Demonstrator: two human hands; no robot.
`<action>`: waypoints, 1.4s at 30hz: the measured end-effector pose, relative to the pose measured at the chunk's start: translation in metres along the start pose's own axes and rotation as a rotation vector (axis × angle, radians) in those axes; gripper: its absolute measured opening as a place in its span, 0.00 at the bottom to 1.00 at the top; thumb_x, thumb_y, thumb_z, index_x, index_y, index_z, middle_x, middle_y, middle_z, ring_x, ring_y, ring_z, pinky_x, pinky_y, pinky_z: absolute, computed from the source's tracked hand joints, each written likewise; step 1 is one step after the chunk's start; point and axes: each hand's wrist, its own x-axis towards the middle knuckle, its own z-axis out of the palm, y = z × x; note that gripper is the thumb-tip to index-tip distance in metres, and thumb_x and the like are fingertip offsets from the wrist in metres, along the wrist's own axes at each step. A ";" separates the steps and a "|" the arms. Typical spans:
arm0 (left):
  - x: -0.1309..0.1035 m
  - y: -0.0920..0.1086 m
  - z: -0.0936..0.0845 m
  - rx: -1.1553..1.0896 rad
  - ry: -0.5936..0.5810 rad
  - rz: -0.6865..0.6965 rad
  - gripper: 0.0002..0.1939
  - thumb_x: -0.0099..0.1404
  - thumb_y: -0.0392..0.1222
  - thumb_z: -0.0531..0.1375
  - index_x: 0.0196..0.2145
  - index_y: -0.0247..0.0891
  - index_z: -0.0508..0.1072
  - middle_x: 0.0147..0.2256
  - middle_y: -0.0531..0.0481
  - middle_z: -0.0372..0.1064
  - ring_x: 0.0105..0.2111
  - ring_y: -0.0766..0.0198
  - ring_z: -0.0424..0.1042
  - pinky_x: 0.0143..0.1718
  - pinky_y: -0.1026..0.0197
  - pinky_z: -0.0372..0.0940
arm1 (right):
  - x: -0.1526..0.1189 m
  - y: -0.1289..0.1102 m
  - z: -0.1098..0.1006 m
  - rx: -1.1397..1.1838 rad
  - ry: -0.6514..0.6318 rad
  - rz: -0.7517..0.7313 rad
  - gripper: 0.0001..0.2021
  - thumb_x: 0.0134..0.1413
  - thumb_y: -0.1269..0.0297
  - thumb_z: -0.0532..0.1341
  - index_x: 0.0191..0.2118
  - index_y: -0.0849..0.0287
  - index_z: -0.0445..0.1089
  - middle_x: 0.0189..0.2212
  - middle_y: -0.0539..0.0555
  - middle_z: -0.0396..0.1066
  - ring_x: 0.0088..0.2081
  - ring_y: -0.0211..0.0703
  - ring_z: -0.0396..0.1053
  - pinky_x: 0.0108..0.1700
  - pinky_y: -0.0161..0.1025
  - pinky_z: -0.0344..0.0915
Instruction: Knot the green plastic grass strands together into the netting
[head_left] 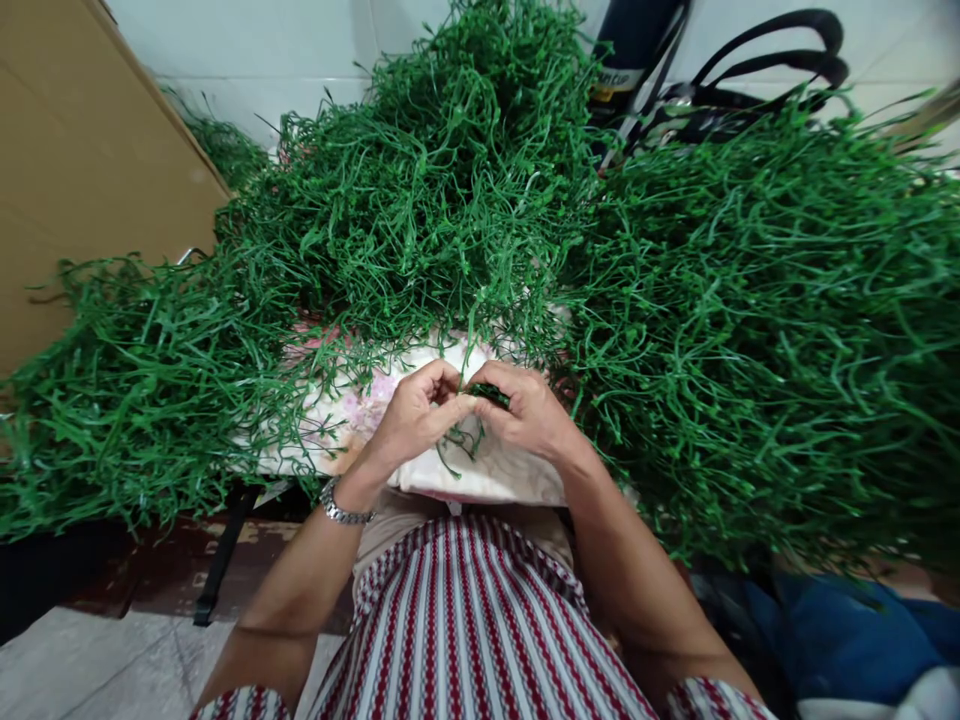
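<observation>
My left hand (421, 408) and my right hand (525, 410) meet fingertip to fingertip above a cloth with a floral print (442, 468). Both are closed in a pinch on a thin green plant stem (470, 345), which looks like plastic. Its upper part rises above the fingers, and loose green ends (469, 440) hang below them. The fingers hide the spot where they grip. Just beyond my hands lies a tall heap of similar stems (427, 190), tangled and tipped with small bud-like ends.
More stems spread in a left pile (142, 390) and a large right pile (780, 330). A brown cardboard panel (90, 150) stands at the left. A dark bottle (634, 40) and a black strap (780, 30) are by the tiled wall. Blue fabric (847, 635) shows at lower right.
</observation>
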 end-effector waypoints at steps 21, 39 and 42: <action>-0.006 -0.019 -0.013 -0.547 -0.531 -0.348 0.17 0.49 0.45 0.64 0.16 0.35 0.60 0.13 0.56 0.57 0.14 0.70 0.60 0.17 0.66 0.56 | 0.000 0.006 -0.008 0.462 -0.535 -0.021 0.11 0.52 0.61 0.57 0.29 0.64 0.69 0.22 0.47 0.65 0.25 0.31 0.60 0.29 0.29 0.56; 0.001 -0.021 0.001 0.006 0.122 0.133 0.14 0.55 0.41 0.61 0.17 0.35 0.62 0.17 0.58 0.52 0.20 0.72 0.51 0.22 0.67 0.48 | -0.005 -0.006 0.035 0.951 0.002 0.541 0.17 0.46 0.50 0.62 0.31 0.59 0.59 0.16 0.42 0.57 0.16 0.29 0.54 0.17 0.28 0.52; 0.001 -0.021 0.001 -0.027 0.151 0.127 0.13 0.54 0.38 0.61 0.17 0.35 0.63 0.17 0.58 0.53 0.20 0.72 0.51 0.22 0.66 0.48 | -0.006 -0.008 0.037 1.077 -0.050 0.620 0.16 0.43 0.56 0.64 0.31 0.59 0.59 0.16 0.42 0.57 0.16 0.28 0.54 0.17 0.28 0.52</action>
